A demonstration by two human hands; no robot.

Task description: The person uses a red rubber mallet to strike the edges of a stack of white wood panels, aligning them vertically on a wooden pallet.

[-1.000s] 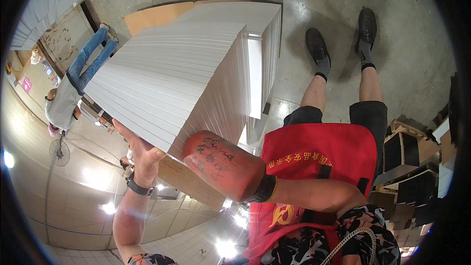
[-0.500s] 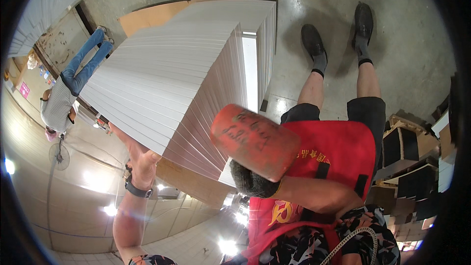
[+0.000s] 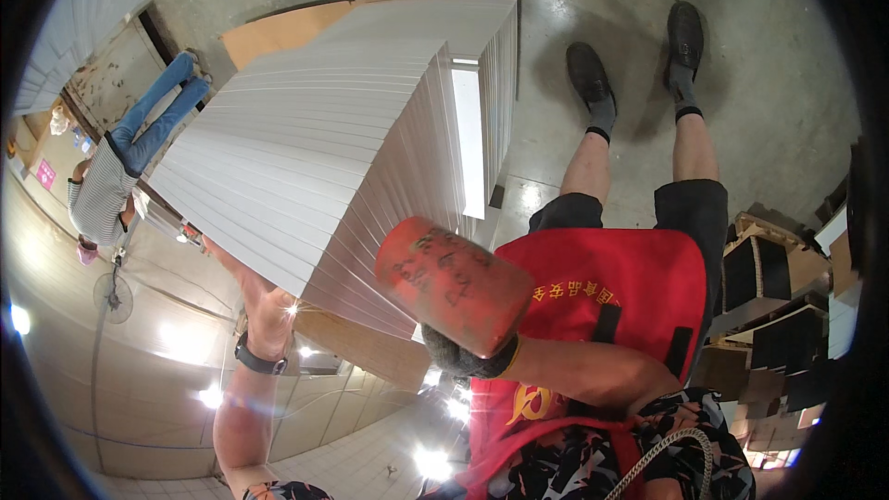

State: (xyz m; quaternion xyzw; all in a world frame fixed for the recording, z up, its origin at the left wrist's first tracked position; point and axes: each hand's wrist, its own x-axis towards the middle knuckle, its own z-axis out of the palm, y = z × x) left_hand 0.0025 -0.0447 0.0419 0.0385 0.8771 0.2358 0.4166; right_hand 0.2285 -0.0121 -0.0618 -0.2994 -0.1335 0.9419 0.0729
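A tall stack of pale grey-white boards or sheets (image 3: 287,143) stands in front of me, its layered edges facing up and toward me. My left hand (image 3: 269,315), bare with a dark watch at the wrist, rests against the stack's left edge, fingers stretched along it. In a dark grey glove, my right hand (image 3: 468,355) is closed around what looks like a red mallet (image 3: 454,285). Its worn, thick cylindrical head bears handwriting and covers the handle from sight. The head hangs in front of the stack's near right side; contact between them cannot be told.
Brown board (image 3: 287,35) lies along the stack's far side. A person in jeans (image 3: 162,116) stands at the far left, near a fan (image 3: 112,296). Dark panels on pallets (image 3: 787,347) are piled at the right. Grey concrete floor (image 3: 769,83) runs beyond my feet.
The red mallet and my right hand have shifted a little left and down in the picture. My left hand stays at the stack's edge.
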